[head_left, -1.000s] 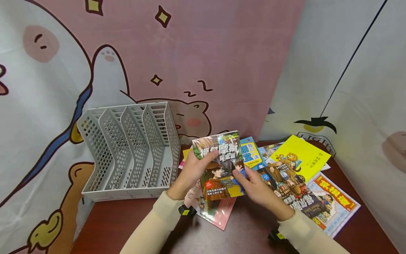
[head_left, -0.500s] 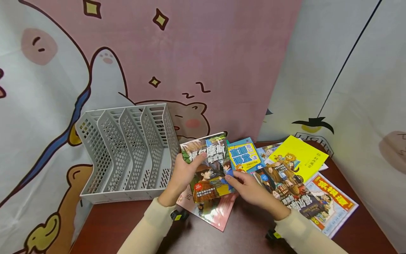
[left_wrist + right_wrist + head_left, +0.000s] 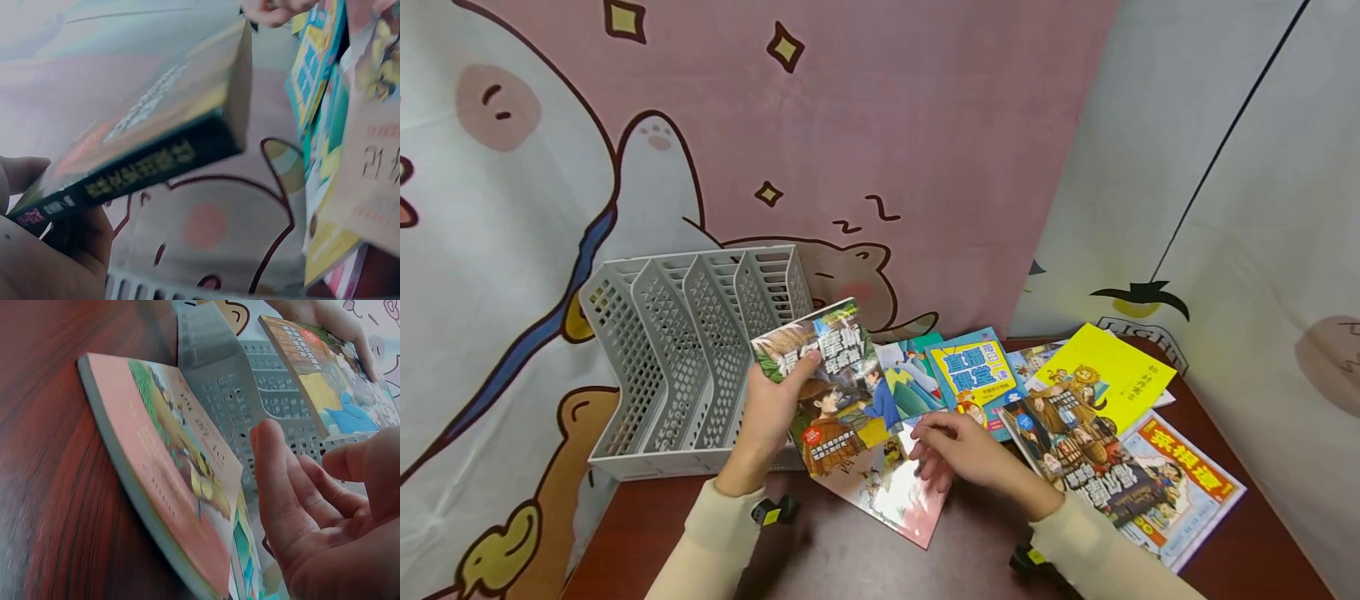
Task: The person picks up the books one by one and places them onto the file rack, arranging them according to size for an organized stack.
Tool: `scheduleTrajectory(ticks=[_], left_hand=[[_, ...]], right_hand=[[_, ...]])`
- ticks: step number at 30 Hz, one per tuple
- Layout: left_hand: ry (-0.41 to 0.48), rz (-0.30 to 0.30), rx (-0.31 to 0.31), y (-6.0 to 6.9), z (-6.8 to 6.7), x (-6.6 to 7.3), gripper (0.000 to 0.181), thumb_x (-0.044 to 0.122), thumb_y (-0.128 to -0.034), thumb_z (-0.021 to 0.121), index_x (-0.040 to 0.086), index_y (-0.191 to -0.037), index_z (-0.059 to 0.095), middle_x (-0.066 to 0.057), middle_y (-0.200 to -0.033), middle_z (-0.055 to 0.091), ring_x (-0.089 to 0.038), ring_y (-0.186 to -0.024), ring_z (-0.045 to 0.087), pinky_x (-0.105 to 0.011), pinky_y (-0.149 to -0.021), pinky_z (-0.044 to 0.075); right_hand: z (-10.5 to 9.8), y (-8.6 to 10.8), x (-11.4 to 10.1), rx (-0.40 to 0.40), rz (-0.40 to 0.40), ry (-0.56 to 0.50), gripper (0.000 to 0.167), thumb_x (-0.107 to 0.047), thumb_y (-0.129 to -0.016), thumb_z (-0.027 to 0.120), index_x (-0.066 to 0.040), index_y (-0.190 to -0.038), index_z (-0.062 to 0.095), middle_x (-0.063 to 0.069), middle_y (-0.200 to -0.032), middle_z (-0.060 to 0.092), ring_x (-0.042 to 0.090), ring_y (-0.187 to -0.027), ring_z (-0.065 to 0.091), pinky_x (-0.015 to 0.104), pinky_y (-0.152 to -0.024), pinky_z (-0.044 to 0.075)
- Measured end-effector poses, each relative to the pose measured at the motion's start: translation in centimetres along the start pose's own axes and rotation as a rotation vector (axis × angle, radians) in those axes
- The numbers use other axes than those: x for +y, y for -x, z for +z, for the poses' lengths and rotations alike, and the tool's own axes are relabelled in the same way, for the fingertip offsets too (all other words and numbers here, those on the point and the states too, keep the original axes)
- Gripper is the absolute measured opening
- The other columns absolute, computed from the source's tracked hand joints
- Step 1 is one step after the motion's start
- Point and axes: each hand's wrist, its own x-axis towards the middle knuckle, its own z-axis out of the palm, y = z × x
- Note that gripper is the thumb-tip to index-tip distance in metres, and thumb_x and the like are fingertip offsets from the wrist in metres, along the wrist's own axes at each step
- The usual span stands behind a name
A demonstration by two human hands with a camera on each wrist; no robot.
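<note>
The left hand (image 3: 769,417) grips an illustrated detective book (image 3: 835,375) by its left edge, thumb on the cover, beside the rack's right side. In the left wrist view the book's dark spine (image 3: 137,169) faces the camera. The right hand (image 3: 966,458) holds nothing; its fingers are loosely bent above a pink book (image 3: 917,500) lying on the table. In the right wrist view the right hand (image 3: 325,519) is apart from the held book (image 3: 331,381), its fingers extended near the pink book (image 3: 181,469).
A grey slotted rack (image 3: 700,458) with several compartments stands at the left. Blue (image 3: 973,371) and green (image 3: 913,375) books lie behind the pink one. To the right are a yellow book (image 3: 1108,367), a dark illustrated book (image 3: 1075,450) and a red-titled book (image 3: 1195,475) on the brown table (image 3: 850,567).
The left hand has carried the detective book leftward, towards the rack. The right hand has let go of the book and moved slightly left, uncovering the green book behind.
</note>
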Motion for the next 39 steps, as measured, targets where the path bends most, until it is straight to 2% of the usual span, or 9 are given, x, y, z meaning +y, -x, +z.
scheduleTrajectory(ticks=[4,8,13,20,23,26,32,35,39], left_hand=[[-0.052,0.015,0.112,-0.1,-1.9,1.0,0.043,0.026,-0.1049,0.079,0.009,-0.143,0.066,-0.003,-0.117,0.081,-0.019,-0.097,0.084,-0.042,-0.086,0.07],[-0.103,0.038,0.22,-0.1,-3.5,1.9,0.043,0.027,-0.1038,0.08,0.011,-0.141,0.066,0.001,-0.123,0.078,-0.014,-0.11,0.078,-0.029,-0.095,0.066],[-0.052,0.109,0.301,-0.1,-4.7,2.9,0.042,0.024,-0.1025,0.082,0.008,-0.139,0.069,-0.003,-0.116,0.082,-0.013,-0.097,0.083,-0.031,-0.085,0.069],[0.014,0.168,0.318,0.0,-5.4,3.3,0.043,0.02,-0.1033,0.08,0.006,-0.142,0.068,-0.006,-0.111,0.085,-0.023,-0.081,0.085,-0.036,-0.08,0.069],[0.033,0.174,0.347,0.0,-5.4,3.2,0.043,0.018,-0.1024,0.081,0.005,-0.141,0.068,-0.007,-0.109,0.084,-0.021,-0.081,0.086,-0.036,-0.079,0.069],[0.062,0.194,0.358,-0.1,-5.6,3.1,0.043,0.016,-0.1017,0.082,0.003,-0.14,0.068,-0.009,-0.109,0.084,-0.022,-0.082,0.086,-0.037,-0.079,0.069],[0.057,0.234,0.363,-0.2,-5.8,3.2,0.043,0.016,-0.1022,0.081,0.003,-0.141,0.068,-0.011,-0.111,0.082,-0.024,-0.086,0.086,-0.041,-0.081,0.068],[0.059,0.241,0.377,-0.3,-5.8,3.4,0.044,0.017,-0.1019,0.082,0.003,-0.141,0.068,-0.011,-0.111,0.083,-0.023,-0.086,0.086,-0.04,-0.081,0.068],[0.054,0.269,0.391,-0.6,-6.2,3.8,0.043,0.015,-0.1017,0.081,0.002,-0.141,0.069,-0.011,-0.111,0.083,-0.023,-0.085,0.086,-0.038,-0.079,0.068]], right_hand=[[1.3,-0.9,-0.4,-0.041,0.032,-0.012,0.036,-0.021,-0.116,0.056,0.01,-0.132,0.063,0.034,-0.115,0.076,0.048,-0.077,0.08,0.066,-0.066,0.065],[2.8,-2.1,-0.6,-0.052,0.042,-0.02,0.033,-0.018,-0.115,0.058,0.01,-0.132,0.065,0.035,-0.117,0.076,0.04,-0.079,0.082,0.06,-0.071,0.068],[5.3,-4.4,-1.3,-0.036,0.023,-0.048,0.036,-0.017,-0.113,0.058,0.009,-0.138,0.063,0.032,-0.127,0.074,0.038,-0.084,0.084,0.054,-0.079,0.07],[9.0,-7.6,-2.2,0.032,-0.019,-0.032,0.039,-0.022,-0.113,0.061,0.0,-0.144,0.063,0.029,-0.136,0.07,0.045,-0.101,0.082,0.055,-0.085,0.069],[10.5,-8.6,-2.2,0.056,-0.033,0.011,0.048,-0.029,-0.112,0.064,-0.001,-0.152,0.059,0.022,-0.139,0.071,0.042,-0.104,0.081,0.054,-0.087,0.069],[11.8,-9.4,-2.2,0.08,-0.057,0.13,0.059,-0.038,-0.112,0.065,-0.003,-0.158,0.055,0.017,-0.143,0.07,0.032,-0.107,0.079,0.05,-0.095,0.067],[13.5,-10.8,-2.8,0.078,-0.093,0.237,0.061,-0.051,-0.111,0.062,-0.015,-0.159,0.053,0.011,-0.143,0.068,0.016,-0.084,0.074,0.032,-0.082,0.062],[14.0,-11.2,-3.1,0.085,-0.081,0.242,0.067,-0.053,-0.11,0.061,-0.015,-0.164,0.047,0.012,-0.151,0.064,0.024,-0.083,0.077,0.036,-0.084,0.063],[14.4,-11.3,-3.2,0.118,-0.041,0.325,0.077,-0.055,-0.11,0.061,-0.01,-0.169,0.042,0.015,-0.165,0.055,0.031,-0.129,0.072,0.049,-0.113,0.058]])
